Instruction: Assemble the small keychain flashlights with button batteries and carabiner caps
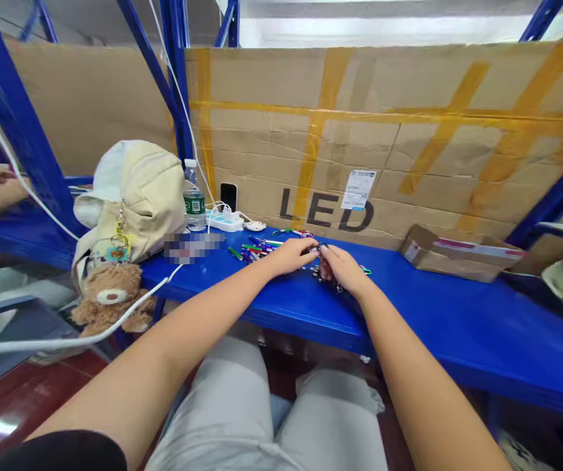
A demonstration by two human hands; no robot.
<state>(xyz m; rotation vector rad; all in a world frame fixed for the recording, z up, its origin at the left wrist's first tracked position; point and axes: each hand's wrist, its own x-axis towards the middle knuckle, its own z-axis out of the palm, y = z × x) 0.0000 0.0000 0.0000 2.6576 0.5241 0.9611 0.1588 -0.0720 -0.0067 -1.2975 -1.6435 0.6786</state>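
Dark metal ring [321, 247] sits at my fingertips, just above the blue steel shelf [438, 320], about midway along it. From here I see my left hand [289, 255] and right hand [343, 269] together around it, but I can't tell whether either is clamped on. Small coloured tubes [252, 250] lie on the shelf, just left of my hands.

You have a small dark ring [321, 247] in hand; slim green, purple and red tubes [254, 250] lie scattered flat just left of it.
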